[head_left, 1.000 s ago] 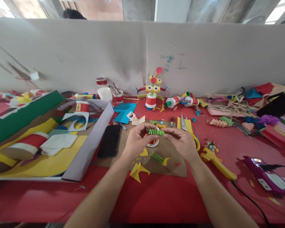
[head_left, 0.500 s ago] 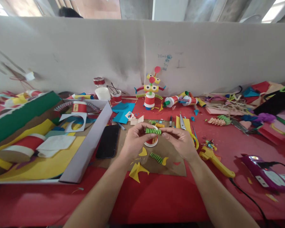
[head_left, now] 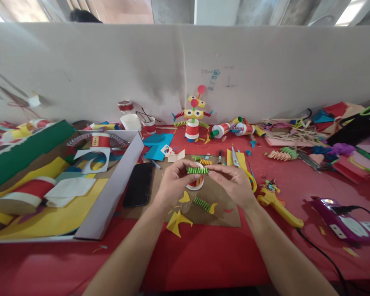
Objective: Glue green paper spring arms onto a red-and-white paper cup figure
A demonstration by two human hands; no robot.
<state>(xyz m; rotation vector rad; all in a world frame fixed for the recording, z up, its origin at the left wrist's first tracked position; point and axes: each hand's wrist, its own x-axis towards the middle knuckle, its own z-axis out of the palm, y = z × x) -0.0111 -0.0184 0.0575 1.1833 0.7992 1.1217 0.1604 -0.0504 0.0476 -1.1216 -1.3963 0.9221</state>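
Above the red desk (head_left: 206,259), left hand (head_left: 173,179) and right hand (head_left: 231,181), fingers nearly closed, pinch opposite ends of a green pleated strip (head_left: 197,170), seemingly paper: likely light, springy, crushable; best gripped gently endwise.

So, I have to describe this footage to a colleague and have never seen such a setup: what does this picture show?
There's no machine, just a person's bare hands. The camera is worn on their head, looking forward and down. The left hand and right hand hold a green pleated paper strip, partly hiding a red-and-white cup. A second green pleated strip lies nearer the person on a brown cardboard sheet, atop a red tabletop. To the left are a black rectangular phone and an open white-and-green cardboard box; to the right, a yellow gun-shaped tool.
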